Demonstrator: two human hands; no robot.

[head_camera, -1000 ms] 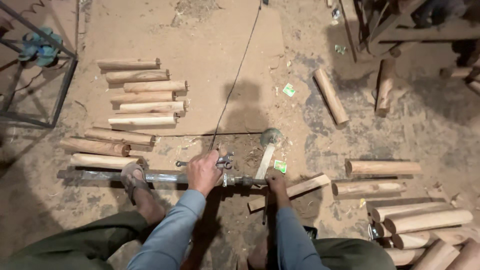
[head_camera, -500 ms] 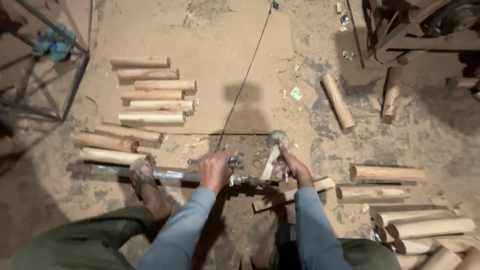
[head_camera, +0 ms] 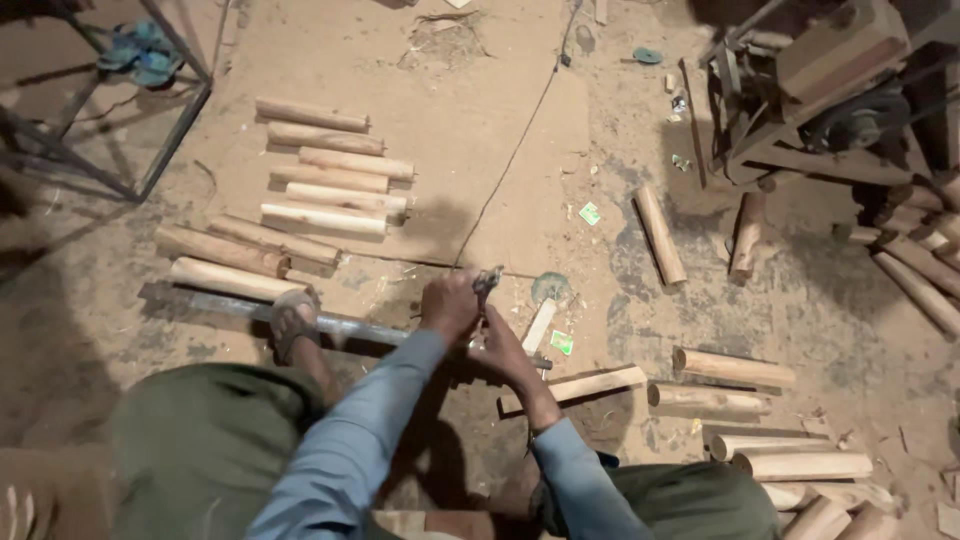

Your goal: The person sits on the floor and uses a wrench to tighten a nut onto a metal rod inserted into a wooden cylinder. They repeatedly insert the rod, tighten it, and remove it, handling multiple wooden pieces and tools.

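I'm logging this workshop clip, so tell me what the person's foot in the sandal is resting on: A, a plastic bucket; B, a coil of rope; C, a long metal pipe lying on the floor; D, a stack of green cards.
C: the sandalled foot sits across the long grey metal pipe lying on the dusty floor, left of both hands, the left hand and the right hand.

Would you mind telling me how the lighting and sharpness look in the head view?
Head view: dim, warm light; deep shadow at the left edge and under the machine; the left hand and right hand are slightly soft, while the wooden billets read clearly; no glare.
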